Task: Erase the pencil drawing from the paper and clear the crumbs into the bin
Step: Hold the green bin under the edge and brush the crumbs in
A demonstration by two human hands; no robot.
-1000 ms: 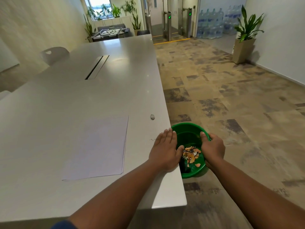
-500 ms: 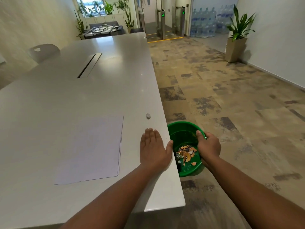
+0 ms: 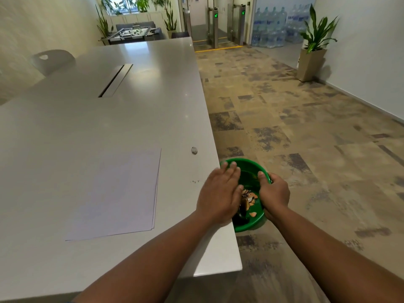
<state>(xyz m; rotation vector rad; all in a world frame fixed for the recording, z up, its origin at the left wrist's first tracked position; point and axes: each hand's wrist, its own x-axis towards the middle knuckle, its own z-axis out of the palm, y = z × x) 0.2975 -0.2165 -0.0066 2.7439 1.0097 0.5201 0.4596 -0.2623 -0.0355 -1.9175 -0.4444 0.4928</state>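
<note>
White paper sheets (image 3: 118,193) lie flat on the grey table (image 3: 109,119); no drawing shows on them. A green bin (image 3: 251,171) with pencil shavings inside sits just below the table's right edge. My right hand (image 3: 274,193) grips the bin's right rim. My left hand (image 3: 220,191) lies flat with straight fingers at the table's edge, its fingertips reaching over the bin. A few dark crumbs (image 3: 194,181) remain on the table left of that hand. A small grey eraser (image 3: 194,150) lies farther back near the edge.
A cable slot (image 3: 115,80) runs along the table's middle. A chair back (image 3: 52,60) stands at the far left. To the right is carpeted floor with a potted plant (image 3: 314,44) by the wall; water bottles (image 3: 271,27) and gates stand at the back.
My left hand drew back left onto the table, then slid right again to the edge over the bin. My right hand kept hold of the bin's rim.
</note>
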